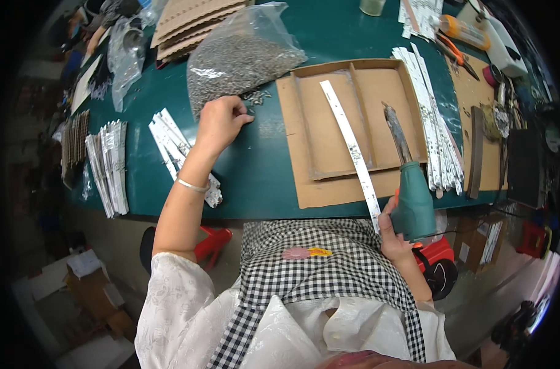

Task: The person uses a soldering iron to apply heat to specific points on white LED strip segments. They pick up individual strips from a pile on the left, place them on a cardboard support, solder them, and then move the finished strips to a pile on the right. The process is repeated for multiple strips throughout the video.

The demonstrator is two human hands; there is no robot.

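A person in a checked apron works at a dark green table (268, 178), seen from above.

The right hand (392, 234), at the table's near edge, is closed around the green handle of a glue gun (409, 190) and also pinches the near end of a long white strip (352, 150). The gun's long axis runs away from the person, with its dark nozzle pointing up and slightly left over a cardboard tray (354, 117). The strip lies diagonally across the tray, its far end towards the upper left.

The left hand (218, 123) reaches forward with fingers curled together, pinching at small metal parts (258, 96) spilled beside a clear bag (243, 55) of them.

Stacks of white strips (433, 123) lie right of the tray, and more at the left. Red stools and cardboard boxes stand on the floor.
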